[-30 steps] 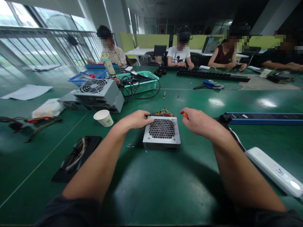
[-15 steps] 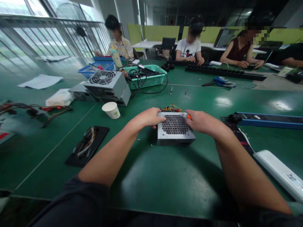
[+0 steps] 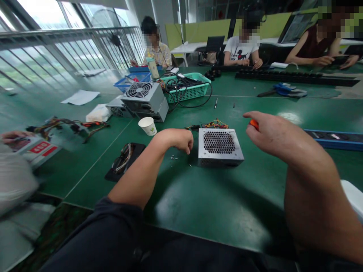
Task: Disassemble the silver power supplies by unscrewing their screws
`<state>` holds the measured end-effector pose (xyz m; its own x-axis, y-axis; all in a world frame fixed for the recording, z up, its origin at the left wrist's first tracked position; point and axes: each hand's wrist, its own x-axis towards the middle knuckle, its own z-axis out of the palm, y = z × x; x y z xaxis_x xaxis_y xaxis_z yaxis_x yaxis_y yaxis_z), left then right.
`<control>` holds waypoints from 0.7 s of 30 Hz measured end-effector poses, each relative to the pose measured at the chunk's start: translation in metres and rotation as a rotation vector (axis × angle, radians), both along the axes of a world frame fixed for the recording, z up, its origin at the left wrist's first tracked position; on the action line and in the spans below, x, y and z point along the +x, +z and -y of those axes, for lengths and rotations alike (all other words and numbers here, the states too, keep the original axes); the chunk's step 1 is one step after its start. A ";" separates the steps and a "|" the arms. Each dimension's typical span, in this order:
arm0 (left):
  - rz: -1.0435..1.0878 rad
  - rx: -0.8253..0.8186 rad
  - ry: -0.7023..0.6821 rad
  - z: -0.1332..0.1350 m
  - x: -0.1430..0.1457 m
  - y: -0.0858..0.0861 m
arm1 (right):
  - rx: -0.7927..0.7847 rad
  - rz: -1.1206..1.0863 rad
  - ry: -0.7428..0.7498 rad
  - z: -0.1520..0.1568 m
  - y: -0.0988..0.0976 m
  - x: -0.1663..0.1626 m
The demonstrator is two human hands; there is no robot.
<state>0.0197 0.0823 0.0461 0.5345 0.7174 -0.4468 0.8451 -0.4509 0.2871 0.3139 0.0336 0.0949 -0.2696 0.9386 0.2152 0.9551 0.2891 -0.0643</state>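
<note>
Silver box (image 3: 220,147): sits flat on the green worktop (image 3: 195,200), between the left hand (image 3: 182,139) and the right hand (image 3: 269,132). Its top is full of little holes.
Wires (image 3: 217,124): red, yellow and black, bunched up just behind the silver box.
Left hand: near the left side of the silver box, but apart from it. Its grip is curled, with the fingers bent down. I cannot tell how tight it is or if it has something small in it.
Right hand: up to the right of the silver box, well apart from it. Its grip is closed around an orange thing (image 3: 254,123), and one finger sticks out to the left.
Orange thing: only a bit of it shows, so I cannot tell its shape.
Tiny bits (image 3: 174,158): lie on the worktop below the left hand.
Cup (image 3: 147,126): white, standing left of the left hand.
Black plate (image 3: 137,153): lies beside the left arm, with a loop of cables (image 3: 123,159) on it.
Big grey box (image 3: 146,100): behind the cup, with a round fan on top.
Green basket (image 3: 193,93): right beside the big grey box, full of black cords.
</note>
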 end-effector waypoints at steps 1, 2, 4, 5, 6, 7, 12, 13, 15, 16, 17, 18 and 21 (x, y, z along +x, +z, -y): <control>-0.011 -0.083 -0.036 0.003 0.000 -0.005 | 0.015 -0.009 0.010 0.003 0.002 0.001; -0.018 -0.139 -0.065 0.007 0.001 -0.010 | 0.025 -0.017 0.019 0.005 0.003 0.001; 0.001 -0.179 -0.096 0.016 0.001 -0.023 | 0.036 -0.030 0.028 0.008 0.005 0.002; 0.030 -0.173 -0.100 0.021 0.000 -0.029 | 0.035 -0.034 0.029 0.009 0.005 0.002; 0.060 -0.145 -0.096 0.026 -0.002 -0.036 | 0.031 -0.036 0.032 0.009 0.006 0.003; 0.084 -0.109 -0.097 0.030 -0.005 -0.042 | 0.023 -0.038 0.035 0.010 0.006 0.003; 0.238 0.004 -0.126 0.044 -0.022 -0.065 | -0.035 -0.066 0.027 0.001 0.001 0.004; 0.255 0.021 -0.138 0.045 -0.024 -0.066 | -0.065 -0.071 0.014 -0.004 -0.003 0.004; 0.259 0.049 -0.158 0.048 -0.025 -0.065 | -0.138 -0.064 -0.015 -0.016 -0.013 0.002; 0.243 0.068 -0.157 0.048 -0.025 -0.062 | -0.155 -0.058 -0.019 -0.022 -0.019 0.001; 0.217 0.094 -0.142 0.049 -0.025 -0.057 | -0.174 -0.052 -0.021 -0.028 -0.024 0.000; 0.187 0.134 -0.110 0.049 -0.025 -0.052 | -0.194 -0.047 -0.017 -0.033 -0.030 -0.001; 0.155 0.317 0.063 0.046 -0.022 -0.031 | -0.252 -0.037 0.013 -0.043 -0.043 -0.004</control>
